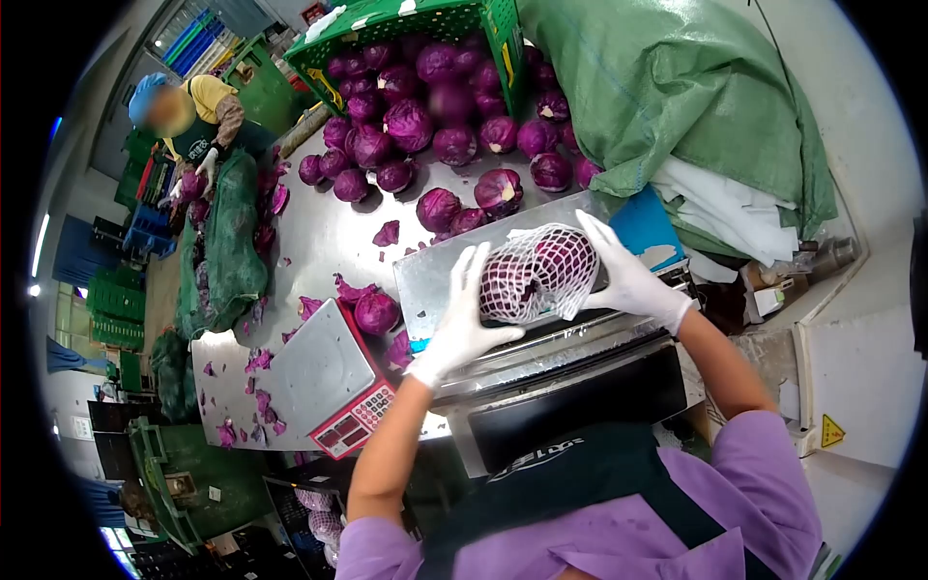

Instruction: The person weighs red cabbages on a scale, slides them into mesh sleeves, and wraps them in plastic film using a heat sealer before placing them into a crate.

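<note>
Two red cabbages in a white mesh net [538,274] are directly over the metal plate [425,280] in front of me. My left hand [464,324], in a white glove, cups the netted cabbages from the left, fingers along the side and thumb at the near edge. From the right, my gloved right hand [633,280] curves around them, thumb by a loose end of the net. Whether the net bears on the plate cannot be told. Loose red cabbages [438,209] lie just beyond the plate.
A tipped green crate [406,29] spills cabbages across the steel table [329,232]. Left stands a red-edged scale [333,387]; torn leaves [266,406] are scattered. Green sacking [677,87] is piled at right. A co-worker [208,116] handles cabbages by a green net sack [237,232].
</note>
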{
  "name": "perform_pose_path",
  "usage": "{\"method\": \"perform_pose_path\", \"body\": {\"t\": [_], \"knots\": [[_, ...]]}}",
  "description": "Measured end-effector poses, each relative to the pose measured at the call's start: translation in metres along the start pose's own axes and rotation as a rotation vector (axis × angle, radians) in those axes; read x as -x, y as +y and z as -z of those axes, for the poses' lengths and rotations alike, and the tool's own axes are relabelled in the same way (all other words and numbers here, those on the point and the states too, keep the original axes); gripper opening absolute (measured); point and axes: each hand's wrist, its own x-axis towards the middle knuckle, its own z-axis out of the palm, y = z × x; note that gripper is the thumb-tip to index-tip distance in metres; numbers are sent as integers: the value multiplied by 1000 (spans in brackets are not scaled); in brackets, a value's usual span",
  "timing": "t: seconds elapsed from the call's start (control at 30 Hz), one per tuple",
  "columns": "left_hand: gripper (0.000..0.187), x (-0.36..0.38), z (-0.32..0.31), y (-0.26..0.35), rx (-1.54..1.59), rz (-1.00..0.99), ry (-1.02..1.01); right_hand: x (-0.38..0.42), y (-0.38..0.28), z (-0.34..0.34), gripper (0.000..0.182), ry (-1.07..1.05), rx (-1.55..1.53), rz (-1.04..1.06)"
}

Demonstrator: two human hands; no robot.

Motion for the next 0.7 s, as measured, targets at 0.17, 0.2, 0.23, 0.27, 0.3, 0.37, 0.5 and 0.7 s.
{"method": "perform_pose_path", "body": {"t": [0.17,0.2,0.23,0.27,0.3,0.37,0.5,0.7], "knots": [[77,68,50,-32,-629,-82,-83,49,19,72,72,-202,410,-18],[68,83,56,-40,-718,-170,-157,60,29,79,57,-151,470,177],[59,96,60,-45,-805,-259,-231,68,25,91,54,-281,548,176],[54,104,61,-48,-839,-337,-259,77,33,96,52,-370,686,248],[56,110,61,-57,-946,-402,-380,84,40,99,51,-460,824,324],[60,112,60,-67,-992,-456,-442,87,47,105,52,-516,883,395],[51,90,25,-78,-1059,-497,-253,74,55,94,50,-606,977,487],[28,85,-3,-73,-615,-358,43,91,58,45,13,-173,526,173]]}}
